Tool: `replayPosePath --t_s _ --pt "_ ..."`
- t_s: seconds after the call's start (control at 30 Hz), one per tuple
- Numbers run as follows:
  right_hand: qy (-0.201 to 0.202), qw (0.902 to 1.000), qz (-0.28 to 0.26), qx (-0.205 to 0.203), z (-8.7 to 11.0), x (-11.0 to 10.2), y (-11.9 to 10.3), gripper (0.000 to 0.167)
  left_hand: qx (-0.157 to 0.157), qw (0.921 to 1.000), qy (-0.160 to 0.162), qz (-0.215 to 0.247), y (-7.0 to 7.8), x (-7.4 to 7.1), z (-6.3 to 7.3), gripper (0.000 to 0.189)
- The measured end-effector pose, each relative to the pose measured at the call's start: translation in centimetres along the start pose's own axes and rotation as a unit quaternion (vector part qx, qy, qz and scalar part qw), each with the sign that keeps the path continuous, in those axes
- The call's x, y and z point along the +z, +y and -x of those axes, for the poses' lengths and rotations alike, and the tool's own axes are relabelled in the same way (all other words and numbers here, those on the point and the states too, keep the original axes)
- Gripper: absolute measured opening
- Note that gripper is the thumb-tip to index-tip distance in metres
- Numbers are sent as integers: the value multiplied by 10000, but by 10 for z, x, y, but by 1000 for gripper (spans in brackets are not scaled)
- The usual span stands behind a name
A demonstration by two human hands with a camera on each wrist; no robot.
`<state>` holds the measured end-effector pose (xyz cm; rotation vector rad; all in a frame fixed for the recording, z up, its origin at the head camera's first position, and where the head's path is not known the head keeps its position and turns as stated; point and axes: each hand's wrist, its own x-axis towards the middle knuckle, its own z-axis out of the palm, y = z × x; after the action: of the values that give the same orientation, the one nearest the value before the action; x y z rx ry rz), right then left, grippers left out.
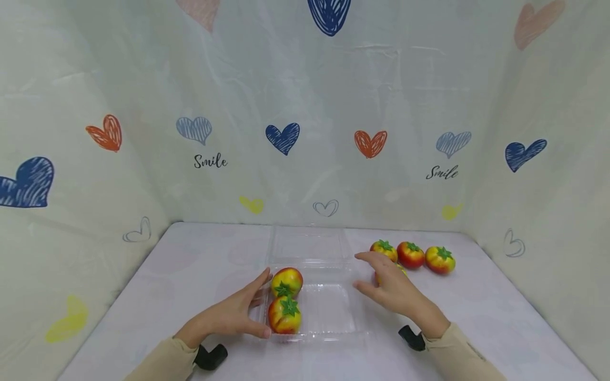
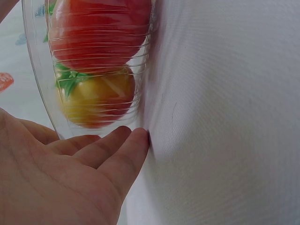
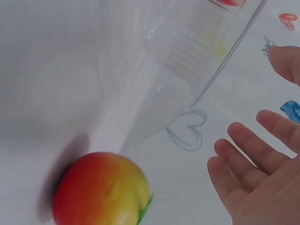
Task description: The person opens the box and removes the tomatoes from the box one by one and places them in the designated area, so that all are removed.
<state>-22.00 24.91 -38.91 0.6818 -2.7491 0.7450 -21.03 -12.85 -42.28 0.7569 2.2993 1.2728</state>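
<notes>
A clear plastic clamshell box lies with its lid folded back. Two red-and-yellow, tomato-like fruits with green leafy tops sit one behind the other along its left side. My left hand is at the box's left wall, thumb near the front corner. In the left wrist view, its outstretched fingers reach the wall right beside the fruits. Off the box's right side hovers my right hand, fingers spread and holding nothing. Partly hidden behind it is another such fruit, seen whole-sided in the right wrist view.
Three more of the fruits stand in a row at the back right of the white table, among them a middle one and a rightmost one. A curtain printed with hearts encloses the table's back and sides.
</notes>
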Motion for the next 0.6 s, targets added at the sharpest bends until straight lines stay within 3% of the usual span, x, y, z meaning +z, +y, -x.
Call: replayPosePath --t_s 0.6 --pt "-551 9959 409 -594 -28 -5 -45 57 16 10000 30 -11 -1 0 0 120"
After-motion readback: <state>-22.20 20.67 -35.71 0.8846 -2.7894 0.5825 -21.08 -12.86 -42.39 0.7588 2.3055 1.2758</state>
